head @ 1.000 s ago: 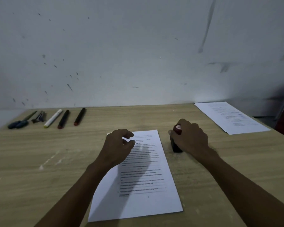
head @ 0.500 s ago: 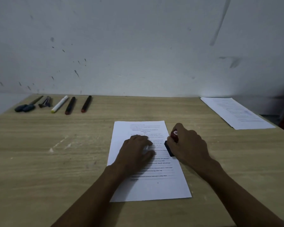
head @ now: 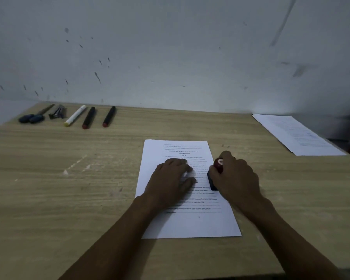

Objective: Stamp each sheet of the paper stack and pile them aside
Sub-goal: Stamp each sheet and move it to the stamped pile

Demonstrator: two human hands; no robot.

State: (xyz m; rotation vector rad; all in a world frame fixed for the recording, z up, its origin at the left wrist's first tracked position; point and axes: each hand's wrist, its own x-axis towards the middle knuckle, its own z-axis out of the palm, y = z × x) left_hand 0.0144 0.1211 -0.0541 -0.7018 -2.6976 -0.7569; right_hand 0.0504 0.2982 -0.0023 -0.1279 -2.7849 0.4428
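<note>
We are pressing our flat left hand (head: pixel 171 179) on the sheet (head: pixel 187 221) to steady it while our right hand (head: pixel 235 175) is gripping the stamp (head: pixel 215 174) at its right edge.

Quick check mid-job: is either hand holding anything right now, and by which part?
The right hand grips the stamp by its red knob, base on the sheet. The left hand holds nothing; it rests flat on that sheet.
</note>
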